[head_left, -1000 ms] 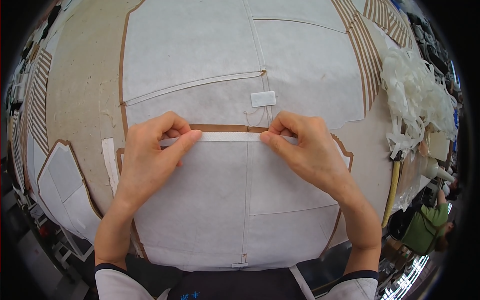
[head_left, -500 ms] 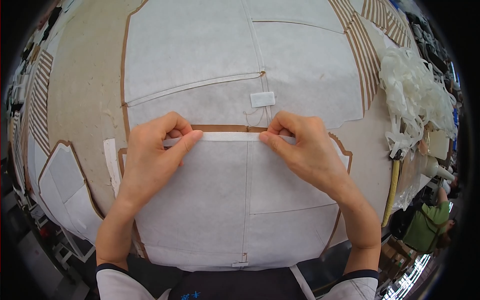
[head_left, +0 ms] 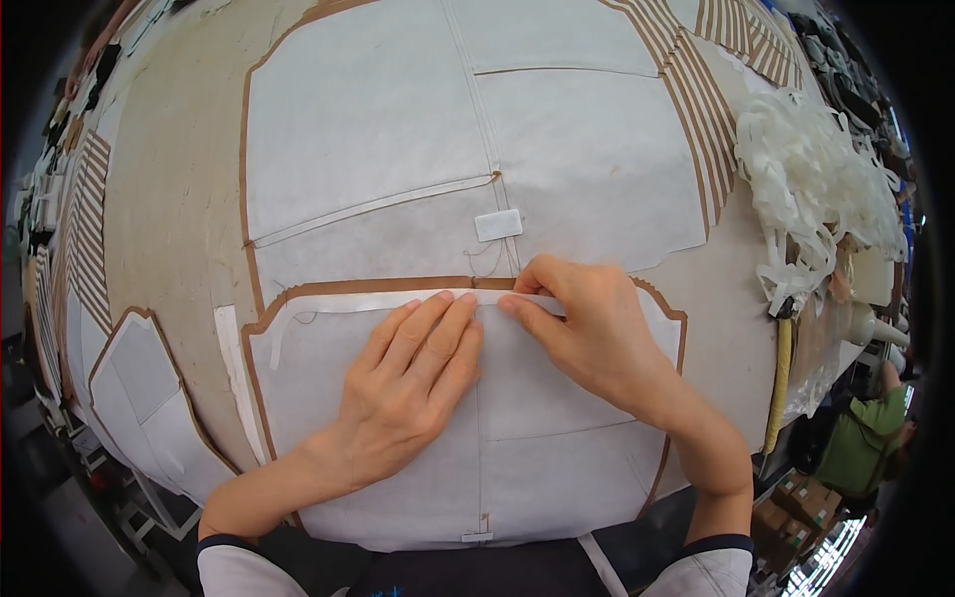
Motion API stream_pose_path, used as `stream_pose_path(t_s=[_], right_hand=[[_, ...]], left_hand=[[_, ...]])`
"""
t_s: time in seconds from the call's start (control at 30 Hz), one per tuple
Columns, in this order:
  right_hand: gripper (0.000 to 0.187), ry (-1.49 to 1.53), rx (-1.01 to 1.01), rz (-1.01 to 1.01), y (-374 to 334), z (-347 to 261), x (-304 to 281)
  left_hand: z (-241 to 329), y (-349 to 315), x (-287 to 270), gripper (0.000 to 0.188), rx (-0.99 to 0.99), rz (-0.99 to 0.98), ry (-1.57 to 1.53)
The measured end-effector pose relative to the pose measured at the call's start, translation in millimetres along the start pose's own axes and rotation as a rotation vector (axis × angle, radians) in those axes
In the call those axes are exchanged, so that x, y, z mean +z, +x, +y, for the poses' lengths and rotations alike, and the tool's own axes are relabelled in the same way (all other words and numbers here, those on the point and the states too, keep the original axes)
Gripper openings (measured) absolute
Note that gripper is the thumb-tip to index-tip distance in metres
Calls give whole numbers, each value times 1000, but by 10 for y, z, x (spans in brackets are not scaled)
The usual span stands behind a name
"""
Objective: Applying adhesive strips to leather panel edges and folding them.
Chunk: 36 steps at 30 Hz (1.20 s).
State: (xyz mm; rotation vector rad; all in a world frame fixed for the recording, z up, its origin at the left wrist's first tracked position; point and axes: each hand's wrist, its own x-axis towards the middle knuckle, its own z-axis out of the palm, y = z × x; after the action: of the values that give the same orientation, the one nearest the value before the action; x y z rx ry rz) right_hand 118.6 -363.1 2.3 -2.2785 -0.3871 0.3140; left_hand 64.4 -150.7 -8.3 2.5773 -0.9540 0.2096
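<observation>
A garment panel (head_left: 572, 483) with white backing and brown fabric edges lies on the table before me. Along its upper edge runs a narrow white tape (head_left: 348, 301), whose left end bends down onto the panel. My left hand (head_left: 408, 388) rests flat, fingers stretched out, their tips on the tape near the panel's middle seam. Just right of that seam, my right hand (head_left: 607, 338) pinches the tape between thumb and forefinger; its other fingers are partly hidden. Beyond the tape, a larger backed panel (head_left: 358, 129) carries a small white tag (head_left: 497, 225) with loose threads beside it.
To the right lies a tangled heap of translucent white strips (head_left: 806, 189), with a yellow rod (head_left: 779, 388) below it. A smaller backed piece (head_left: 149, 388) lies at the left edge, near brown-striped cloth (head_left: 90, 234). A person in green (head_left: 863, 438) is at the far right.
My left hand has let go of the tape's left part and moved right, flattening onto it near the seam. The tape's left end now lies loose. My right hand still pinches near the seam.
</observation>
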Motion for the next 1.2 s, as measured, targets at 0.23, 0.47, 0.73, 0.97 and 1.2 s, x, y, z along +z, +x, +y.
stream_pose_path(t_s=[0.23,0.47,0.73,0.97,1.2], right_hand=[[13,76,122,33,-463,142,-518],[16,160,345,83,-569,345,-637],[17,72,366,140,-522,357,-555],[17,52,257,223,-520,431,-492],[18,-41,226,184,-481,423,-497]], left_hand=[[-48,-85,40,52,-1,1,-44],[-37,-60,51,35,-16,-15,-38],[-23,-39,41,50,6,-46,-26],[28,17,57,46,-13,-40,65],[90,107,82,57,-1,-62,83]])
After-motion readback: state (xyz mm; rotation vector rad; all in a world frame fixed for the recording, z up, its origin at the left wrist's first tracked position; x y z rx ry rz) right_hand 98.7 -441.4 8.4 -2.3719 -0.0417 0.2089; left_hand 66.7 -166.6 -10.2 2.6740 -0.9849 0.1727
